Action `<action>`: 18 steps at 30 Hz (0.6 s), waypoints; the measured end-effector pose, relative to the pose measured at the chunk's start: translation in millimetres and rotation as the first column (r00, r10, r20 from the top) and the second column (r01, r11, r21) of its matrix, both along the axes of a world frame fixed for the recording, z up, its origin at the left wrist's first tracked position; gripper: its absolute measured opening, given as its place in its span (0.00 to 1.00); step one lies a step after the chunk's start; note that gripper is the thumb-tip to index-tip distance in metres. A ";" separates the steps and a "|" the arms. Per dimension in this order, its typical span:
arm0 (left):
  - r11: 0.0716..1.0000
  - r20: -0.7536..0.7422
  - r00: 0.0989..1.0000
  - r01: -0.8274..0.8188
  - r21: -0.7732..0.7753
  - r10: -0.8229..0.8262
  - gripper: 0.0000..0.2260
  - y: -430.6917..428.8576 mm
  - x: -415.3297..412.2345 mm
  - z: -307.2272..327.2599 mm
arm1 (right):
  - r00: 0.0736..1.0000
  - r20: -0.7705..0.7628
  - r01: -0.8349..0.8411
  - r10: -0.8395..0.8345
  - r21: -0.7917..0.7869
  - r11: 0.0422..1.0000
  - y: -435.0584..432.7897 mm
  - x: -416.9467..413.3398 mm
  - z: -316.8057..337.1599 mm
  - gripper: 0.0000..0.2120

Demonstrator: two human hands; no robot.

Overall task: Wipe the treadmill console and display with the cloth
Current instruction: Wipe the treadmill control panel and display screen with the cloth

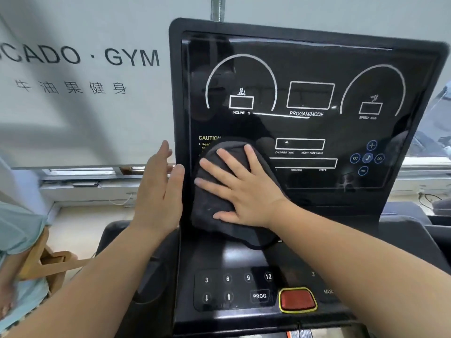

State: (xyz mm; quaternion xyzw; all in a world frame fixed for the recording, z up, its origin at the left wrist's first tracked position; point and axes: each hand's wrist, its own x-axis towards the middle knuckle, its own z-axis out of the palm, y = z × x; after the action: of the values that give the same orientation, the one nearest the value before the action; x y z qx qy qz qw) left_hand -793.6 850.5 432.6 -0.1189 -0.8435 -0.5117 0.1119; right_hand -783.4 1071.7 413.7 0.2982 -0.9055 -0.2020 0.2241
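The black treadmill console fills the middle and right of the view, with a glossy display showing INCLINE, PROGAM/MODE and SPEED markings. A dark grey cloth lies flat against the display's lower left, covering part of the CAUTION text. My right hand presses on the cloth with fingers spread. My left hand is flat and holds nothing, its fingers resting along the console's left edge beside the cloth.
Below the display sits a keypad with number and PROG buttons and a red stop button. A wall sign reading GYM hangs behind on the left. A person in light blue clothing stands at the far left by a wooden chair.
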 end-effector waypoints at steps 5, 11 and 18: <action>0.992 -0.020 1.000 -0.004 0.129 0.006 0.27 6.5 -13.7 -4.7 | 0.996 0.011 -0.086 0.086 0.014 0.996 -1.0 -10.5 5.6 0.38; 0.965 -0.054 0.998 0.053 0.256 -0.041 0.21 -0.5 -18.2 -6.4 | 0.991 -0.082 -0.102 0.104 0.030 0.994 4.6 -48.2 67.7 0.40; 0.961 0.033 0.989 0.133 0.240 -0.146 0.22 -14.6 -29.2 13.4 | 0.983 -0.178 0.045 -0.039 0.029 0.999 4.3 -89.2 153.9 0.43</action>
State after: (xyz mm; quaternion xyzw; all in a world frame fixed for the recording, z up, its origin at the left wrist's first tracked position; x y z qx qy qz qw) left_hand -822.8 835.9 446.0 -0.1508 -0.7684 -0.6183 0.0676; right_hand -872.7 1075.9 567.6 0.2635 -0.8847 -0.2472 0.2944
